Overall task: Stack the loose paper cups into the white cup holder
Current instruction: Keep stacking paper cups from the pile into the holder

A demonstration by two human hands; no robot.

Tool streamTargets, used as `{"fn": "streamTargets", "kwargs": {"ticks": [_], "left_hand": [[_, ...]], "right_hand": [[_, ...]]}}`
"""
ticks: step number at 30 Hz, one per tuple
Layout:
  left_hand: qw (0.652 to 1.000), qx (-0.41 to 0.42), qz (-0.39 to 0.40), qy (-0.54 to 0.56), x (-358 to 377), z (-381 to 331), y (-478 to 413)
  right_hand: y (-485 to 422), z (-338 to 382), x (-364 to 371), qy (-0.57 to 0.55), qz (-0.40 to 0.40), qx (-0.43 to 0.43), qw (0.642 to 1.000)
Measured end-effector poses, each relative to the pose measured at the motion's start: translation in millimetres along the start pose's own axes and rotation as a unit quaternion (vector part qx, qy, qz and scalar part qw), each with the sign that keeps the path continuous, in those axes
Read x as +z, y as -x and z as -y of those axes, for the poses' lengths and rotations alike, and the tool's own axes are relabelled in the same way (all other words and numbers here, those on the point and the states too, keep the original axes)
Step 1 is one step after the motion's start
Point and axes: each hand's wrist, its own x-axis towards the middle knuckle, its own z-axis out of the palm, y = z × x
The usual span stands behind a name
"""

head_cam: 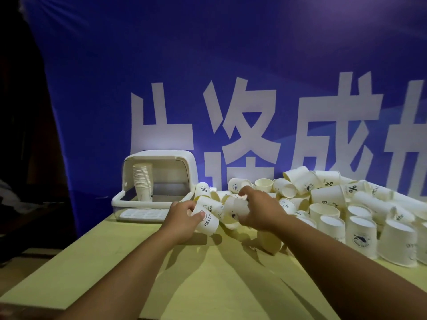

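My left hand [182, 221] grips a "HELLO" paper cup [206, 219] above the table [208, 285]. My right hand [261, 210] grasps another cup [234, 207] beside it. A stack [143, 183] stands in the white cup holder [161, 174].

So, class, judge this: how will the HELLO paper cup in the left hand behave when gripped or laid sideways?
Probably very light: the left hand holds the HELLO cup between thumb and fingers alone. Its thin paper wall would likely dent if squeezed. Being tapered, it would probably roll in a curve on the table.
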Motion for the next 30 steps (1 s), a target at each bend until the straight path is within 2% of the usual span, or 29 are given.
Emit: {"fn": "streamTargets", "kwargs": {"ticks": [7, 13, 21, 26, 30], "left_hand": [[0.994, 0.014, -0.104, 0.019, -15, 8, -10], [0.984, 0.028, -0.169, 0.058, -33, 21, -33], [0.966, 0.068, -0.228, 0.100, -52, 35, -82], [0.972, 0.078, -0.219, 0.039, -46, 61, -114], [0.985, 0.094, -0.140, -0.029, -35, 80, -121]], "right_hand": [[-19, 22, 14, -0.193, -0.073, 0.010, 0.978], [-52, 47, 45, -0.319, -0.079, 0.033, 0.944], [-105, 78, 70, -0.430, -0.092, 0.038, 0.897], [-133, 95, 78, -0.467, -0.114, 0.031, 0.877], [-147, 94, 89, -0.454, -0.152, 0.025, 0.878]]}}
